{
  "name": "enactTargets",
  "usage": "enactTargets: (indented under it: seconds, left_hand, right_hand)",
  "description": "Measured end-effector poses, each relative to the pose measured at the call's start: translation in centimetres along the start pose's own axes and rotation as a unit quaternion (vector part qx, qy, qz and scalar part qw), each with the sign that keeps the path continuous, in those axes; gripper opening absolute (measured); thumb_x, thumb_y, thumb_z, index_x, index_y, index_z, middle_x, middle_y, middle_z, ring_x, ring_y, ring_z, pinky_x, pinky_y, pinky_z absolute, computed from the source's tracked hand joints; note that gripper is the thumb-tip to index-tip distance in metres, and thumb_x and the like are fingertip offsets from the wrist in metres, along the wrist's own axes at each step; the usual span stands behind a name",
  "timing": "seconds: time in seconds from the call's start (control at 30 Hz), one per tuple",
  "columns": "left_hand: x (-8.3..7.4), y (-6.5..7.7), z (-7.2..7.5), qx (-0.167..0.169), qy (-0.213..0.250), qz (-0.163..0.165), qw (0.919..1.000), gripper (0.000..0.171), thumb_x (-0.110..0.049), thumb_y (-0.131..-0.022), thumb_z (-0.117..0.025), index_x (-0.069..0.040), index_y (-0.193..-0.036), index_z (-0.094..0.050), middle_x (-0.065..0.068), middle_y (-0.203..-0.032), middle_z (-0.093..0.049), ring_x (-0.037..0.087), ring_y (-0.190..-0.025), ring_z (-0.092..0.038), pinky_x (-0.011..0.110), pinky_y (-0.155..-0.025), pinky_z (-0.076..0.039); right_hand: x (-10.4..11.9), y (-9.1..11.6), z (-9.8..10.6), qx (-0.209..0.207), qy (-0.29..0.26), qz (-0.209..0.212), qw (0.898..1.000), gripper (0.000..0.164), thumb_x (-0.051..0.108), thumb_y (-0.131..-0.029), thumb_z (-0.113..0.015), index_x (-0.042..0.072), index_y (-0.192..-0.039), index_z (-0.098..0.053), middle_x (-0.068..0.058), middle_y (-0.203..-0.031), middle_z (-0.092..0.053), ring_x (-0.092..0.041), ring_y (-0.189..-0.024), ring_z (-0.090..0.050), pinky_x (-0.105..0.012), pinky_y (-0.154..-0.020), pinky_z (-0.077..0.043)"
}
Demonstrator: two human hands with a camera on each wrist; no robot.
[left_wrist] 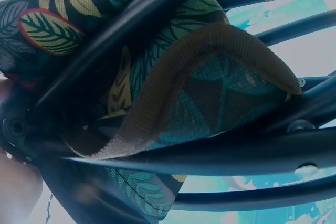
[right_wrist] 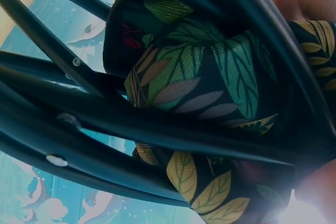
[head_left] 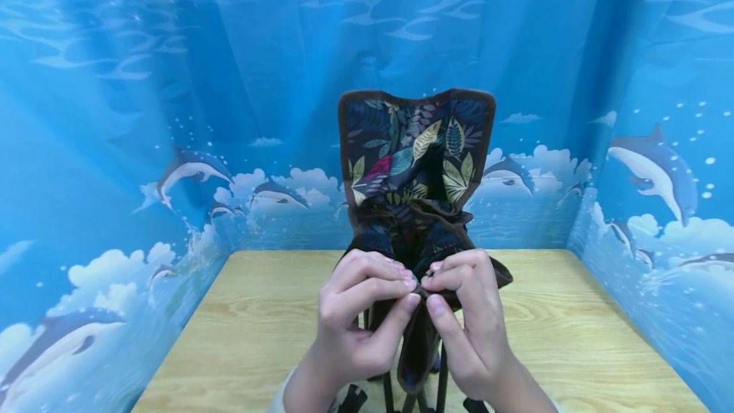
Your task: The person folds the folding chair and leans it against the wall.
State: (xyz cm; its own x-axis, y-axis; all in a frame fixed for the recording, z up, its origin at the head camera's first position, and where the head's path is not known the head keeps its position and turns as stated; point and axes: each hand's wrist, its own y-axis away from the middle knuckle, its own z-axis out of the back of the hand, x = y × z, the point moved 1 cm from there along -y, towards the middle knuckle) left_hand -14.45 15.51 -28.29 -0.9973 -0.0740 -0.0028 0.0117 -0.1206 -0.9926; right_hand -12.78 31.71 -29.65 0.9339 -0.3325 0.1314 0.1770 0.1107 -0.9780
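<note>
A folding chair [head_left: 424,139] with dark leaf-print fabric, brown edging and black tube legs stands partly folded in the middle of the head view. In front of it, my left hand [head_left: 364,317] pinches the fabric's front edge between thumb and fingers. Close beside it, my right hand [head_left: 473,320] pinches the same part, the fingertips of both hands nearly meeting. In the left wrist view, brown-edged fabric [left_wrist: 210,98] bulges between black tubes [left_wrist: 252,150]. Leaf-print cloth [right_wrist: 199,77] sags among crossing tubes [right_wrist: 157,129] in the right wrist view. Exactly what the fingertips hold is too small to tell.
The chair is over a light wood-grain table [head_left: 264,298]. Blue curtains [head_left: 258,50] printed with dolphins and clouds enclose the back and both sides. Dark leg ends [head_left: 352,398] show low between the forearms.
</note>
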Motion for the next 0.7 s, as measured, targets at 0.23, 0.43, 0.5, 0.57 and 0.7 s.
enactTargets:
  seconds: [0.23,0.43,0.5,0.57,0.7]
  left_hand:
    - [-0.08,-0.03,-0.04,0.004,0.0,0.004,1.0,0.001,-0.002,-0.093,-0.074,-0.001,-0.093,-0.074,0.013,-0.095,-0.069,0.026,-0.093,-0.066,0.034,-0.084,-0.058]
    - [-0.19,-0.01,-0.05,0.005,-0.006,0.014,0.9999,0.004,-0.004,-0.095,-0.072,-0.001,-0.093,-0.072,0.014,-0.095,-0.067,0.026,-0.093,-0.064,0.033,-0.082,-0.056]
    - [-0.21,0.02,-0.13,0.002,-0.012,0.015,0.9998,0.004,-0.005,-0.095,-0.071,-0.001,-0.093,-0.072,0.014,-0.096,-0.068,0.026,-0.093,-0.064,0.033,-0.081,-0.056]
    - [-0.24,0.04,-0.23,-0.002,-0.019,0.01,0.9998,0.005,-0.005,-0.094,-0.07,-0.001,-0.092,-0.071,0.014,-0.095,-0.068,0.026,-0.092,-0.063,0.032,-0.08,-0.055]
    - [-0.24,0.1,-0.42,-0.007,-0.024,0.004,0.9997,0.004,-0.004,-0.092,-0.07,-0.001,-0.091,-0.071,0.015,-0.095,-0.068,0.026,-0.091,-0.063,0.032,-0.078,-0.054]
  right_hand:
    - [0.05,0.08,-0.15,-0.008,0.007,-0.002,1.0,0.015,0.004,-0.099,-0.05,-0.005,-0.095,-0.061,-0.02,-0.099,-0.054,-0.028,-0.102,-0.051,-0.026,-0.103,-0.043]
    - [0.08,-0.1,-0.07,-0.004,0.009,0.003,1.0,0.018,0.006,-0.102,-0.049,-0.005,-0.096,-0.062,-0.02,-0.1,-0.055,-0.029,-0.101,-0.051,-0.026,-0.102,-0.042]
    - [0.05,-0.13,-0.05,-0.004,0.008,0.005,1.0,0.018,0.006,-0.102,-0.049,-0.005,-0.096,-0.062,-0.02,-0.1,-0.055,-0.029,-0.1,-0.051,-0.027,-0.102,-0.043]
    - [0.03,-0.09,0.0,-0.004,0.007,0.004,1.0,0.017,0.005,-0.101,-0.05,-0.005,-0.096,-0.062,-0.02,-0.1,-0.055,-0.029,-0.1,-0.051,-0.027,-0.101,-0.043]
    - [0.01,0.11,0.14,-0.003,0.006,-0.006,1.0,0.015,0.003,-0.099,-0.05,-0.005,-0.097,-0.063,-0.02,-0.1,-0.056,-0.028,-0.101,-0.052,-0.027,-0.101,-0.043]
